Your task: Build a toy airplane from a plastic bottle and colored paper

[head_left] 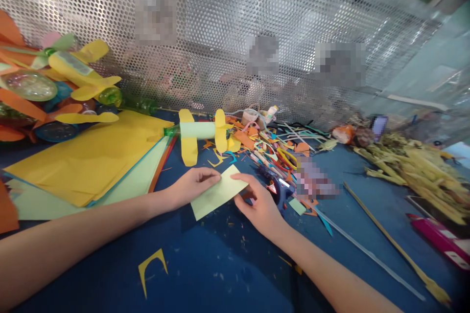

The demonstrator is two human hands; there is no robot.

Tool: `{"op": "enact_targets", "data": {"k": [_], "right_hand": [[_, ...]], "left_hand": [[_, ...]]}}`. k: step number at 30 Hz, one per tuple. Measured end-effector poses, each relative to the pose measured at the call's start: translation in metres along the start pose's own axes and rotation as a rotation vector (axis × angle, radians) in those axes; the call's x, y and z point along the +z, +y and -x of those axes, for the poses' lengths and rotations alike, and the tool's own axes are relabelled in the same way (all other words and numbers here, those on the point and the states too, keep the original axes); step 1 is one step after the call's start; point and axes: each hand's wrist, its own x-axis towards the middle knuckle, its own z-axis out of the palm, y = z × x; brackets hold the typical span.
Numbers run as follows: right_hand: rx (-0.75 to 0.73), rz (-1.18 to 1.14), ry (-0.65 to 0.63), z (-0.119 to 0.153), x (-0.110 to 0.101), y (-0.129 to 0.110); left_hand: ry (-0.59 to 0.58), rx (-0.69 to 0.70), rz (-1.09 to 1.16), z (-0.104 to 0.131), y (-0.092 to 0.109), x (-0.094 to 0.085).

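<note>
We pinch the pale green paper sheet (217, 192) between left hand (191, 185) and right hand (259, 205) — over the blue table (205, 264), perforated metal screen (257, 19) behind.

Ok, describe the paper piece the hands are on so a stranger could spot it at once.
On the blue table, right of the stack of yellow sheets, the left hand and right hand pinch a pale yellow-green paper rectangle between them. Unlike the scattered scraps behind, it is plain and uncut.

Blue table (205, 264): yellow paper sheets (91, 156), paper scraps (271, 144), dried stalks (414, 166).
</note>
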Motion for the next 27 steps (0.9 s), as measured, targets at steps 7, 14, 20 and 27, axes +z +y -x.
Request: {"op": "enact_targets", "data": {"k": [7,14,20,27], "right_hand": [[-0.019,0.119,0.046,-0.0017,-0.003,-0.0017],[0.007,0.151,0.194,-0.0013,-0.0054,0.0022],[0.023,0.15,0.144,-0.0031,-0.0042,0.0037],[0.003,0.133,0.112,-0.0015,-0.0027,0.0008]], "left_hand": [[0.134,-0.124,0.302,0.0038,0.0027,0.0016],[0.134,-0.181,0.675,0.0036,0.0095,-0.0001],[0.172,-0.139,0.679,0.0004,0.0067,0.0018],[0.202,-0.155,0.713,-0.0006,0.0017,0.0027]]}}
